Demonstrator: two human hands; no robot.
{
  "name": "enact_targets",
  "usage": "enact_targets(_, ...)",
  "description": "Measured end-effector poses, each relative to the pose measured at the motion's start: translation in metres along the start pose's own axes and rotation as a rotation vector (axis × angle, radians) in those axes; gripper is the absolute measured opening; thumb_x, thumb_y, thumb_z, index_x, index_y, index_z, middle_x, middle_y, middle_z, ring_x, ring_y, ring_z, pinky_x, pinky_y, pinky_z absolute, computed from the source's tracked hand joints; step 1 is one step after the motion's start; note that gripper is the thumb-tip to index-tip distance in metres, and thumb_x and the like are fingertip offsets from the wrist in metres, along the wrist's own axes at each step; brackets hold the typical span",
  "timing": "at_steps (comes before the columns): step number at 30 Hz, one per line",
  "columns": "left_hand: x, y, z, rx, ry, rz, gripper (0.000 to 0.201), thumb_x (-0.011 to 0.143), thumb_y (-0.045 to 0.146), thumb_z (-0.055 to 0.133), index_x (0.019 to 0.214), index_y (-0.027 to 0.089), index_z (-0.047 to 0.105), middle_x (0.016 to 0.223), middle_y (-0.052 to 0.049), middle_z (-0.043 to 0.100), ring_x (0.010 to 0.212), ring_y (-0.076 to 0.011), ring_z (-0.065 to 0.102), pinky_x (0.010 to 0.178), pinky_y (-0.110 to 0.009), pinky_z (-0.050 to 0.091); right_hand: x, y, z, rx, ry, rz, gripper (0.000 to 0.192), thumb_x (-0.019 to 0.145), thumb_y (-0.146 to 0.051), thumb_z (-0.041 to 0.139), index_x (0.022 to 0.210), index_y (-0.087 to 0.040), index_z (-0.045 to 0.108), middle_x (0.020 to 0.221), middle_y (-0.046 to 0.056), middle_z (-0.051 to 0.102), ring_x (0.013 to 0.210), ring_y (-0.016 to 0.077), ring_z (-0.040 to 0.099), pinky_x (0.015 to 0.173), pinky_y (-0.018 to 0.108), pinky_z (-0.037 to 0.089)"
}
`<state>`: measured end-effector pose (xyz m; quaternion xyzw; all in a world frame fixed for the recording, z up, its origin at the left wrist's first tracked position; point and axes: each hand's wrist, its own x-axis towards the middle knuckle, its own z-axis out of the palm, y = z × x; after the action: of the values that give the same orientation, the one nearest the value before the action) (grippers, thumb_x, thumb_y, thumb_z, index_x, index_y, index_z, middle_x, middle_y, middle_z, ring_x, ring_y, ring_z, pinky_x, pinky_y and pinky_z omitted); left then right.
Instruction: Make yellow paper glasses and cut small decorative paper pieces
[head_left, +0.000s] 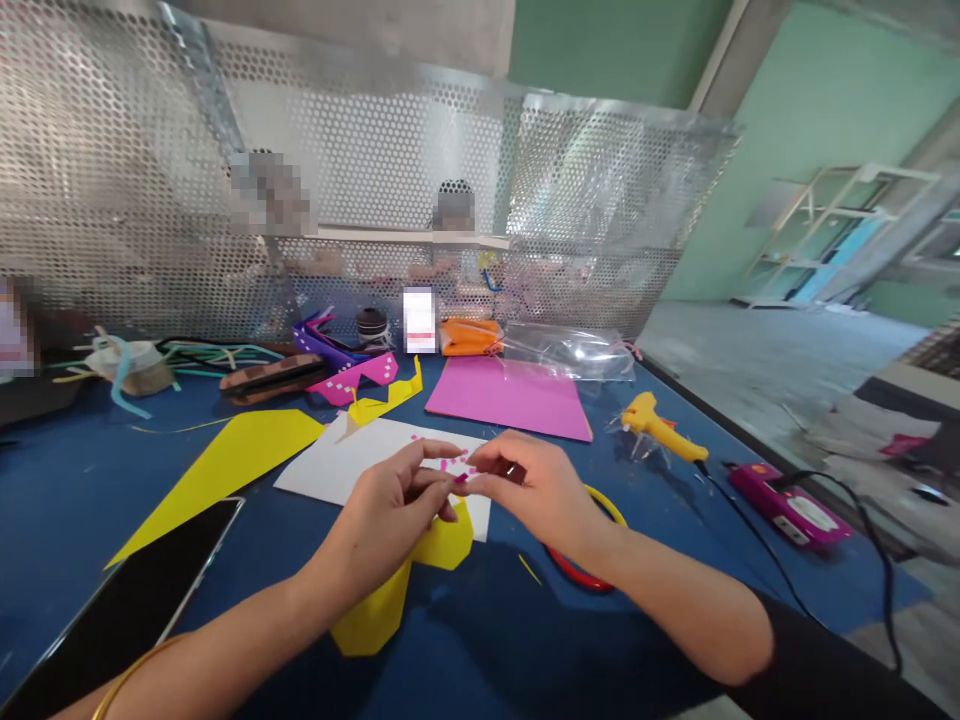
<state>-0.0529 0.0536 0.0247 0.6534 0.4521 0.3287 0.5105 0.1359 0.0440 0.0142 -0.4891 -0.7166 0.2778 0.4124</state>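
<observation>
My left hand (401,495) is closed in a pinch, with a small magenta piece (460,480) at its fingertips. My right hand (536,485) meets it there, fingers curled and thumb tip close to the piece; what lies between its own fingers I cannot make out. Behind the fingertips, tiny pink squares (448,465) are scattered on a white sheet (322,470). Below my left hand lies a yellow cut-out shape (371,615), partly covered by the fingers. A red and yellow ring-shaped handle (581,575) shows beside my right wrist, mostly hidden.
A phone (127,610) and a yellow sheet (225,470) lie left. Behind are pink glasses-shaped cut-outs (356,380), a yellow one (390,400), a brown case (270,380) and a purple sheet (510,400). A yellow glue gun (664,430) and corded magenta box (787,505) sit right.
</observation>
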Motion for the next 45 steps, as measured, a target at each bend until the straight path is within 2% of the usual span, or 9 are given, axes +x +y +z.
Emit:
enact_targets(6, 0.004, -0.009, -0.001, 0.001, -0.021, -0.032, 0.039, 0.083, 0.036, 0.057, 0.117, 0.019, 0.055, 0.083, -0.004, 0.076, 0.070, -0.0165, 0.068, 0.061, -0.027, 0.046, 0.008, 0.008, 0.013, -0.078, -0.055, -0.051, 0.009, 0.087, -0.019, 0.067, 0.078, -0.020, 0.068, 0.076, -0.002, 0.070, 0.069, 0.0109, 0.066, 0.064, 0.022, 0.050)
enact_targets(11, 0.009, -0.005, -0.005, 0.010, 0.098, -0.057, 0.045, 0.082, 0.044, 0.058, 0.119, 0.018, 0.057, 0.088, -0.007, 0.076, 0.072, -0.0186, 0.068, 0.058, -0.028, 0.048, 0.037, 0.021, -0.004, -0.325, -0.027, -0.072, 0.011, 0.089, -0.021, 0.065, 0.078, -0.020, 0.067, 0.074, -0.003, 0.069, 0.070, 0.0110, 0.064, 0.067, 0.023, 0.049)
enact_targets(16, 0.012, -0.001, -0.008, -0.003, 0.162, -0.020, 0.045, 0.078, 0.043, 0.061, 0.115, 0.017, 0.058, 0.086, -0.007, 0.076, 0.068, -0.0178, 0.067, 0.057, -0.028, 0.048, 0.091, 0.057, -0.045, -0.700, 0.193, 0.047, 0.016, 0.097, -0.028, 0.056, 0.103, -0.017, 0.067, 0.107, 0.007, 0.068, 0.095, 0.0193, 0.064, 0.085, 0.039, 0.052)
enact_targets(18, 0.013, -0.003, -0.008, -0.012, 0.145, -0.017, 0.045, 0.078, 0.042, 0.062, 0.114, 0.017, 0.058, 0.082, -0.006, 0.075, 0.067, -0.0177, 0.067, 0.056, -0.028, 0.048, 0.110, 0.074, -0.060, -0.823, 0.219, 0.094, 0.031, 0.095, -0.036, 0.060, 0.121, -0.018, 0.060, 0.122, 0.008, 0.062, 0.103, 0.0217, 0.064, 0.087, 0.043, 0.054)
enact_targets(21, 0.014, -0.006, -0.009, -0.024, 0.138, -0.025, 0.043, 0.078, 0.041, 0.062, 0.114, 0.018, 0.059, 0.084, -0.006, 0.076, 0.067, -0.0171, 0.067, 0.057, -0.028, 0.048, 0.130, 0.096, -0.073, -0.968, 0.180, 0.135, 0.034, 0.095, -0.036, 0.060, 0.125, -0.019, 0.058, 0.127, 0.009, 0.060, 0.105, 0.0226, 0.063, 0.088, 0.044, 0.054)
enact_targets(25, 0.016, -0.005, -0.012, -0.033, 0.166, -0.034, 0.041, 0.078, 0.039, 0.062, 0.113, 0.018, 0.058, 0.088, -0.007, 0.076, 0.067, -0.0164, 0.067, 0.056, -0.027, 0.047, 0.145, 0.114, -0.076, -1.091, 0.019, 0.146, 0.036, 0.095, -0.036, 0.061, 0.125, -0.019, 0.058, 0.126, 0.009, 0.060, 0.105, 0.0228, 0.063, 0.087, 0.044, 0.055)
enact_targets(32, 0.015, -0.002, -0.013, -0.033, 0.165, -0.030, 0.041, 0.080, 0.040, 0.061, 0.114, 0.018, 0.057, 0.090, -0.007, 0.075, 0.069, -0.0164, 0.067, 0.055, -0.027, 0.047, 0.134, 0.123, -0.076, -1.233, -0.129, 0.137, 0.035, 0.095, -0.036, 0.061, 0.125, -0.019, 0.058, 0.126, 0.009, 0.060, 0.105, 0.0227, 0.063, 0.087, 0.044, 0.054)
enact_targets(38, 0.014, 0.000, -0.011, -0.029, 0.153, -0.046, 0.042, 0.079, 0.040, 0.060, 0.114, 0.018, 0.057, 0.091, -0.008, 0.076, 0.069, -0.0162, 0.067, 0.056, -0.026, 0.048, 0.105, 0.123, -0.066, -1.237, -0.305, -0.020, 0.035, 0.095, -0.036, 0.061, 0.126, -0.019, 0.058, 0.127, 0.009, 0.060, 0.106, 0.0229, 0.063, 0.088, 0.045, 0.054)
enact_targets(45, 0.016, -0.007, -0.012, -0.003, 0.131, -0.032, 0.041, 0.078, 0.042, 0.058, 0.112, 0.020, 0.059, 0.090, -0.006, 0.076, 0.068, -0.0170, 0.066, 0.055, -0.027, 0.048, 0.088, 0.133, -0.064, -1.316, -0.252, 0.089, 0.038, 0.093, -0.036, 0.063, 0.125, -0.015, 0.058, 0.126, 0.012, 0.060, 0.105, 0.0236, 0.063, 0.088, 0.044, 0.054)
